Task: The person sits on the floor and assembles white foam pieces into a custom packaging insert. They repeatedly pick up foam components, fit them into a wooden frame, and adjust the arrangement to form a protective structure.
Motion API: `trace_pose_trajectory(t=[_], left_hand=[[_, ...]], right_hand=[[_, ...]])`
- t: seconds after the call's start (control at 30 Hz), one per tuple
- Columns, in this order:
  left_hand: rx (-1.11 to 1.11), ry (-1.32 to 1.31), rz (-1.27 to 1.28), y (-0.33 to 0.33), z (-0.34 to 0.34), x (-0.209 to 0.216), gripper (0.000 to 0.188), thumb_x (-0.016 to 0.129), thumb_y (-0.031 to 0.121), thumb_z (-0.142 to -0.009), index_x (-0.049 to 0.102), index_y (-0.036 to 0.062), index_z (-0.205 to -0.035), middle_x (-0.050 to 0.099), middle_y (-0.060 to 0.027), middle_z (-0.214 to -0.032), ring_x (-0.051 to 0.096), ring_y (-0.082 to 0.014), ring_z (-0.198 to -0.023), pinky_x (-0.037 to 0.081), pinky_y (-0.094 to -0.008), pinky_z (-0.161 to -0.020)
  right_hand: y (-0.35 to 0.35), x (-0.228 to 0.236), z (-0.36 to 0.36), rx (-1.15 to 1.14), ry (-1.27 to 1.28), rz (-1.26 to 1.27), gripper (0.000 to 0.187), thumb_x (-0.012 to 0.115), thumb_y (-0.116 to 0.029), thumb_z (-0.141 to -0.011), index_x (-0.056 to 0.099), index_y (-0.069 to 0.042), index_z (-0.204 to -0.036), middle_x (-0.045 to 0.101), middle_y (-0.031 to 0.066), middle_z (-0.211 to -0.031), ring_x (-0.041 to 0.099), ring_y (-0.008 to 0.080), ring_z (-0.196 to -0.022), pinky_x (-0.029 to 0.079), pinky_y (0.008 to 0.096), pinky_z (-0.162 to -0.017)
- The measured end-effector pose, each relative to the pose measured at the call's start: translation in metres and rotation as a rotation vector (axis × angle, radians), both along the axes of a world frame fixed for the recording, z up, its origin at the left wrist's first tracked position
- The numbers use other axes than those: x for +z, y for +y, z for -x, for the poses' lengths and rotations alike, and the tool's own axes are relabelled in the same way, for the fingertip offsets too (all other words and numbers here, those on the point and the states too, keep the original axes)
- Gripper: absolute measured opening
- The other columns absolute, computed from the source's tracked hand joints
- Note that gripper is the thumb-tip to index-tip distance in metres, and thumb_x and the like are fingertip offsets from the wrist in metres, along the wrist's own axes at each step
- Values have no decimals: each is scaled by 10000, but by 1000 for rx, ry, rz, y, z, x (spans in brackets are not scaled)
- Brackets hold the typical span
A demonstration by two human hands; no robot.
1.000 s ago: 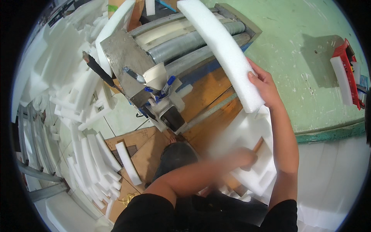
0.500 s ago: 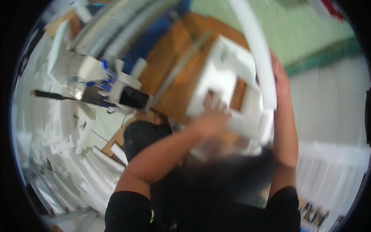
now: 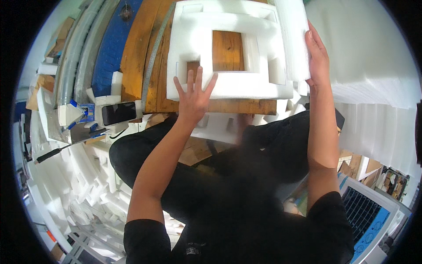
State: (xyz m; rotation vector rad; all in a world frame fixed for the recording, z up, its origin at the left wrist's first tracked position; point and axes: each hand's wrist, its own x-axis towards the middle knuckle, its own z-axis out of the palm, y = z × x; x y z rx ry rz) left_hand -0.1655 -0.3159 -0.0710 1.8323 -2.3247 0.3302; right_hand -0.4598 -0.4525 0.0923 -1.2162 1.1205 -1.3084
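Observation:
A white foam frame (image 3: pixel 184 42) with a square opening and recessed corner pockets lies on the wooden bench top (image 3: pixel 136 48). My left hand (image 3: pixel 193 99) rests on its near left corner, fingers spread, beside a small pocket with brown showing through it. Along the frame's right side stands a long white foam strip (image 3: pixel 295 48), its far end cut off by the picture's top edge. My right hand (image 3: pixel 317 57) holds this strip from its outer side, fingers stretched along it; the thumb is mostly hidden.
A metal ruler (image 3: pixel 154 53) lies left of the frame. Further left are a black phone (image 3: pixel 118 113), a black-handled tool (image 3: pixel 50 155) and grey rolls (image 3: pixel 74 57). Foam offcuts (image 3: pixel 88 176) pile up at lower left. Tall foam sheets (image 3: pixel 360 57) stand at right, above a blue-and-white boxed appliance (image 3: pixel 367 215).
The view has turned and steadied, so the frame now sits square ahead. My left hand has gone from a blurred reach over the frame to spread fingers at its corner. My right hand stays on the strip.

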Motion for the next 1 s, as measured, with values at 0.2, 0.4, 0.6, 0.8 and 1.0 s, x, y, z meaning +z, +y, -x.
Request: trace_pose_trajectory(t=[0.2,0.4,0.6,0.8,1.0], left_hand=[[-22,30,-47,-22,-1,0,958,800,228,-793,306,336,-1606,368,-151,-1596,503,-347,-1374,206,-822,-1107],[-1,-20,-99,-54,-27,0,1057,839,319,-799,188,382,-1630,312,-149,-1638,380,-345,-1473,173,-816,-1138],[-30,133,-217,-55,-34,65,1222,895,432,-680,152,339,-1645,233,-113,-1682,226,-390,-1545,162,-778,-1169],[325,956,97,-78,-146,112,573,799,337,-861,636,116,-1364,683,-150,-1283,632,-281,-1227,479,-388,-1068],[325,1106,213,-65,-142,122,455,722,422,-928,732,72,-1217,755,-119,-1114,714,-214,-1039,546,-339,-935]], right_hand=[[0,-3,10,-13,-34,29,623,622,-352,-1028,465,-9,-1525,581,171,-1445,568,240,-1312,459,336,-1095],[2,-10,1,-7,123,55,593,659,-306,-1019,492,-28,-1514,633,155,-1362,601,216,-1238,469,344,-1055],[5,-17,21,128,409,133,496,646,-177,-1015,513,67,-1426,643,144,-1317,590,213,-1224,428,342,-1080],[6,-31,33,122,928,409,444,678,-111,-965,581,16,-1380,659,204,-1317,614,285,-1241,455,397,-1063],[24,-6,28,358,1252,428,483,680,-89,-920,589,-32,-1391,642,247,-1302,611,429,-1190,467,463,-1038]])
